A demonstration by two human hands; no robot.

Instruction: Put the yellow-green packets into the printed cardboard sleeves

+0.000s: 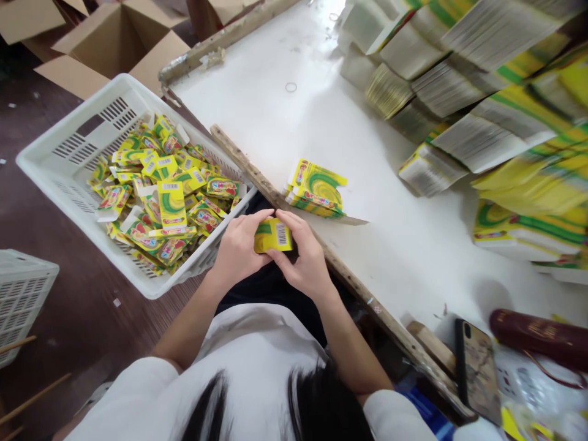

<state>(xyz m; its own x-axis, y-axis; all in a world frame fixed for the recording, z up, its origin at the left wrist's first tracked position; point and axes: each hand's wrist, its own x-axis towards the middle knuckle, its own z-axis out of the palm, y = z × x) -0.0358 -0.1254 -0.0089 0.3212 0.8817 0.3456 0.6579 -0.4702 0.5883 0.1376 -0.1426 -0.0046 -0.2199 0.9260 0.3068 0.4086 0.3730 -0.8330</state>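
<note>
The person's left hand (239, 248) and right hand (307, 257) hold one small yellow and green box (275, 236) between them. The fingers (257, 217) of the left hand are closed on one end, and the fingers of the right hand are closed on the other. Holding both ends likely stops the box from tipping or turning. The grip looks soft, maybe because thin card can bend. The black and white bars on the box face up. The box is a bit blurry, so it is hard to tell if its end flaps are shut.

Both arms reach in from the sides with bent elbows. The hands meet low in front of the body, close to the wooden edge (344, 272) of the white tabletop (257, 110), and the fingertips point toward each other.

A white crate (87, 230) sits by the left hand, full of a messy heap of boxes (172, 205). Being so near, it seems easy to reach. On the tabletop, a few flat cards (316, 187) lie just past the hands. Big stacks of cards (496, 128) stand farther off, perhaps to leave room for the hands.
</note>
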